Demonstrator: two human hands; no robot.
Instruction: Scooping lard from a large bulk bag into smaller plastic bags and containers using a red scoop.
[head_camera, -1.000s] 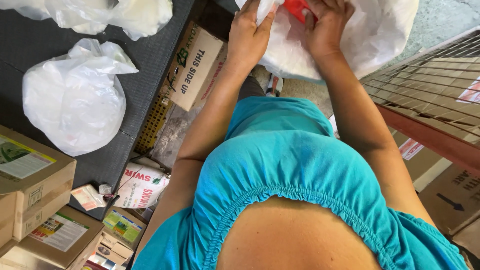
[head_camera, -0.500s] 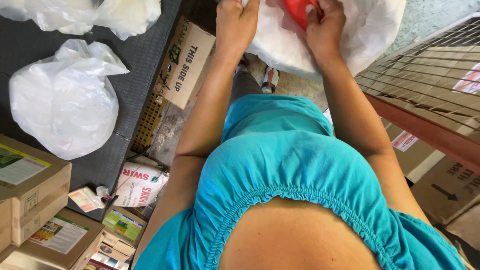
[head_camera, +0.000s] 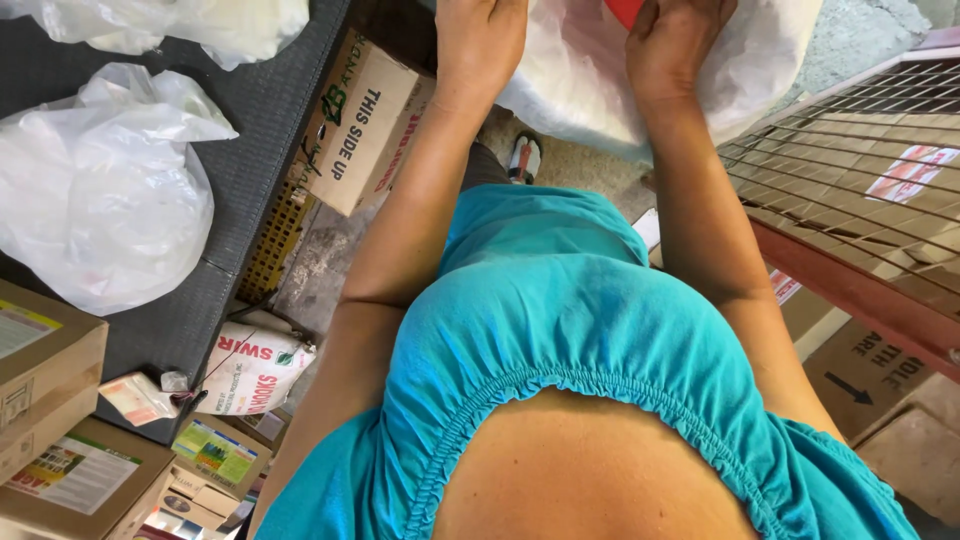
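At the top of the head view a large white plastic bag (head_camera: 580, 75) is held in front of me. My left hand (head_camera: 480, 40) grips its left side. My right hand (head_camera: 675, 45) presses on its right side, fingers curled next to a red object (head_camera: 625, 10) that shows at the frame's top edge. Most of the red object is cut off, so I cannot tell what it is. My teal top fills the lower middle of the view.
A brown cardboard box (head_camera: 360, 125) leans below my left arm. Tied white bags (head_camera: 95, 190) rest on a dark table (head_camera: 260, 120) at left. More cartons (head_camera: 50, 360) stack at lower left. A wire-mesh shelf (head_camera: 860, 180) stands at right, boxes (head_camera: 860, 370) beneath it.
Both hands and the white bag have risen toward the top edge of the view. The red object is now mostly out of frame.
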